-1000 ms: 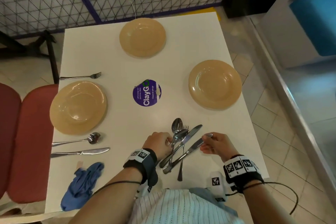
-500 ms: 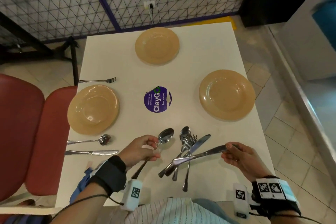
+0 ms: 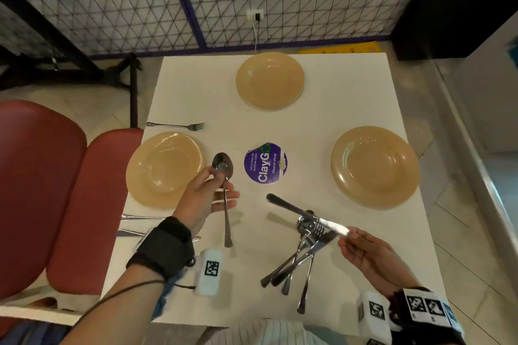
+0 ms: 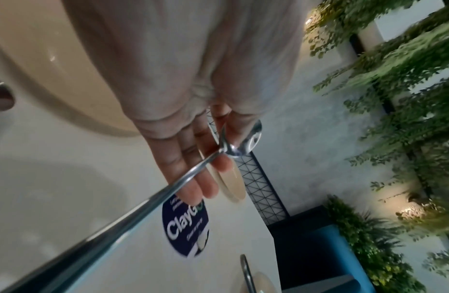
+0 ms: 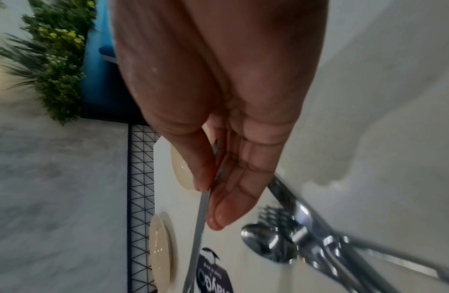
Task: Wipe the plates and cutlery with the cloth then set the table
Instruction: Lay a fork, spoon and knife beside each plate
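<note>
spoon [image 3: 223,169] pinched at its neck between thumb and fingers of my left hand [image 3: 206,199], held up off the table [image 3: 350,98], bowl pointing to the far edge, handle hanging toward me. it sits above the gap between the left-edge plate [image 3: 165,169] and the purple round sticker [image 3: 265,166] at mid-table. other left fingers [image 4: 190,158] straight under the handle.

knife [image 3: 305,217] pinched by its blade tip in my right hand [image 3: 367,255], thumb against fingers, handle pointing out toward the sticker, raised over the cutlery pile [image 3: 302,258].

pile lies near the front edge, right of centre: spoons, forks, a knife, handles fanned toward me, heads overlapping.

plates: one at the left edge, one by the far edge [image 3: 269,81], one at the right edge [image 3: 375,166]. fork [image 3: 176,125] lies just beyond the left plate. two handles, a spoon's [image 3: 140,216] and a knife's [image 3: 129,232], show at the left edge nearer me, partly hidden by my left arm.

blue cloth [image 3: 162,300] at the front left corner, mostly hidden under my left forearm.
</note>
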`<state>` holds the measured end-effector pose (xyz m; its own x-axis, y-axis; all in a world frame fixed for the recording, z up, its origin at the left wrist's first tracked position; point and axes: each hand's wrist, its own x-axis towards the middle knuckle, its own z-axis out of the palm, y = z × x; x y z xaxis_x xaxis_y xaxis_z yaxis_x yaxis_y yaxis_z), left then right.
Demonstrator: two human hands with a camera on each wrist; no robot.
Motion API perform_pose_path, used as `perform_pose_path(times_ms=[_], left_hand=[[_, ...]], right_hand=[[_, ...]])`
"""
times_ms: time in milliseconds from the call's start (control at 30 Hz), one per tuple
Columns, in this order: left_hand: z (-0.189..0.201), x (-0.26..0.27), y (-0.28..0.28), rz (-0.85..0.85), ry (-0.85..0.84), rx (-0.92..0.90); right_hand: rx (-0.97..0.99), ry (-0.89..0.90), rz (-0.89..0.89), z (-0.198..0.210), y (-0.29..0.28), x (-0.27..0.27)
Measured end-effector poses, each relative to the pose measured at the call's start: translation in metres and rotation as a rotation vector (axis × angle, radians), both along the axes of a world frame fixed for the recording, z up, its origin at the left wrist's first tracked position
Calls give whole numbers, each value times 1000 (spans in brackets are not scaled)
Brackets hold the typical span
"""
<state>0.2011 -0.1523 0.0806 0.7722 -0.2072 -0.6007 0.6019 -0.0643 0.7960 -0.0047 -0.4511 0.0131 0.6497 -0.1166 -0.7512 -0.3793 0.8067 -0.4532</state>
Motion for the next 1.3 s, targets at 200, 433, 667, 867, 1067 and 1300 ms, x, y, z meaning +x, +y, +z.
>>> perform_pose_path(times_ms=[200, 433, 667, 867, 1067, 1300], left_hand=[[8, 67, 15, -93, -196, 281], [33, 171, 42, -309, -516, 687], [33, 256, 50, -29, -348, 583], [-19, 285, 38, 202, 49, 177], [-62, 309, 1, 420, 198, -54], [-107, 340, -39, 475, 83, 126]], right_hand=[[73, -7, 78, 3, 39, 34], [183, -37, 109, 15, 91, 97], [120, -92, 149, 16, 124, 167], [6, -89, 207, 14, 123, 232], [-61, -112, 207, 10, 110, 276], [-61, -110, 230, -3, 92, 293]])
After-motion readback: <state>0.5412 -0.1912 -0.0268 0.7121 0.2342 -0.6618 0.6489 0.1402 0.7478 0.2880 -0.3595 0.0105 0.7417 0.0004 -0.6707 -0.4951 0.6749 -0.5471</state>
